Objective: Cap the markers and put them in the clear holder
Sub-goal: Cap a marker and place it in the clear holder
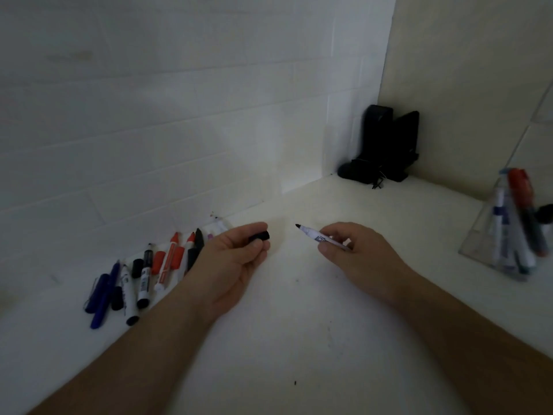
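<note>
A: Head view, centre of the frame: what does each hand hold?

B: The left hand (239, 253) pinches a black cap (259, 236) between thumb and curled fingers, its open end facing right. The right hand (353, 250) pinches an uncapped marker (321, 238) with a white barrel, black tip pointing left toward the cap. Cap and tip are near each other but apart, both raised over the white counter (299, 324).

A: Where are the other markers?

B: At lower left, a row of loose markers (143, 277) lies on the counter beside the white tiled wall (149, 115): blue ones at the left end, black-and-white ones next, then red ones, with loose caps among them; the left wrist hides the row's right end. At the right edge stands the clear holder (478, 244), with several markers upright inside it, among them a red one (522, 190) and blue-banded white ones.

A: And the upper right corner?

B: A black object (386, 145) stands where the two walls meet; its kind cannot be told in the dim light.
</note>
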Motion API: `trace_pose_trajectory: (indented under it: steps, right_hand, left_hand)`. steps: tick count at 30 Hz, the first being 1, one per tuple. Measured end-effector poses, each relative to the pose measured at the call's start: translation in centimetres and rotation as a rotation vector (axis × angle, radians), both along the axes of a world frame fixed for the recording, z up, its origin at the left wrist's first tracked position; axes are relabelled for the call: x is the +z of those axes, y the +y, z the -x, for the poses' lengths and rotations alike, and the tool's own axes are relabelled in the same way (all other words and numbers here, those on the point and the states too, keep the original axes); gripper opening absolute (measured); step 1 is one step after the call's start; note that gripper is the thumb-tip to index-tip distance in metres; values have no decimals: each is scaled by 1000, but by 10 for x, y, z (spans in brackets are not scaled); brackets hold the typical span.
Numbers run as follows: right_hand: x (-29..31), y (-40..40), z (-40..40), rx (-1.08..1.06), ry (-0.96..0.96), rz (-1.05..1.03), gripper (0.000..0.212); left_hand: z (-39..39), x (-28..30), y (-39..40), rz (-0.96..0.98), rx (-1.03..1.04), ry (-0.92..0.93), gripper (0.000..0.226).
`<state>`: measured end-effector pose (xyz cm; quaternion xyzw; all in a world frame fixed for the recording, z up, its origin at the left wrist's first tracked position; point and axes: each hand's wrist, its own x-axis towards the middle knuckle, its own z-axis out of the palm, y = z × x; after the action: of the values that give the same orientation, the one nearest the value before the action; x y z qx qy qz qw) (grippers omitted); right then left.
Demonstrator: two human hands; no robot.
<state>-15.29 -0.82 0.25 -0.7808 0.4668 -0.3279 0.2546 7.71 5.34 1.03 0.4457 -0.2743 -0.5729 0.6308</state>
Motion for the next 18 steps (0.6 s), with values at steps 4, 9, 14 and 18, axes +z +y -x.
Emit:
trace_pose_trajectory:
  steps: [4,9,14,18]
  right_hand:
    - [1,0,-1,7,2,15,9]
    - [5,10,-5,35,-32,-11,7]
    - [9,16,-9,63,-94,10,4]
    - [11,20,-13,80,-109,50,10]
  left_hand:
    - [-1,-3,2,52,-28,20,31]
    - [-1,-5,3,87,-63,-27,31]
    - [-3,-5,5,134,-102,-33,32]
    - [-3,-5,6,157,-120,-75,37]
